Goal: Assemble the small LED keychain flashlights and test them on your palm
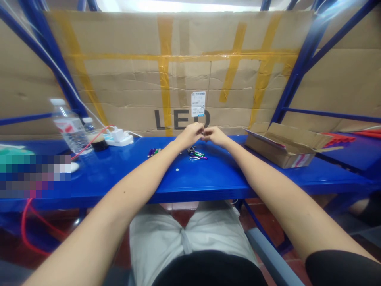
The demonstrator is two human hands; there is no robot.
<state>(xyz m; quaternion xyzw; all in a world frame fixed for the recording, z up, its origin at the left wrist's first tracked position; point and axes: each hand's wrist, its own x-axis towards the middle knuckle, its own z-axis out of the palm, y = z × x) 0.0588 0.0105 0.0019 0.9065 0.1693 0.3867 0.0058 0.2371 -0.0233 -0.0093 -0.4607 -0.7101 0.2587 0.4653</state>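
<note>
Above the far part of the blue table (pixel 205 178), my left hand (pixel 190 135) and my right hand (pixel 216 136) meet at their fingertips. Both have their fingers bent into a pinch. Whatever lies between them is too small and too covered to name. Just below the hands is a small pile of shiny metal pieces (pixel 194 151) with green and purple parts. At its near side lies a thin silver loop with a purple end (pixel 198 158). Several short purple and green pieces (pixel 154 152) lie in a row beyond my left forearm, partly hidden by it.
An open cardboard box (pixel 279 153) stands at the right. To the left are a clear water bottle (pixel 70 129), a small bottle of dark liquid (pixel 98 141) and a white power strip (pixel 120 138) with cables. A small white disc (pixel 177 170) lies nearer me. Taped cardboard (pixel 131 87) walls the back.
</note>
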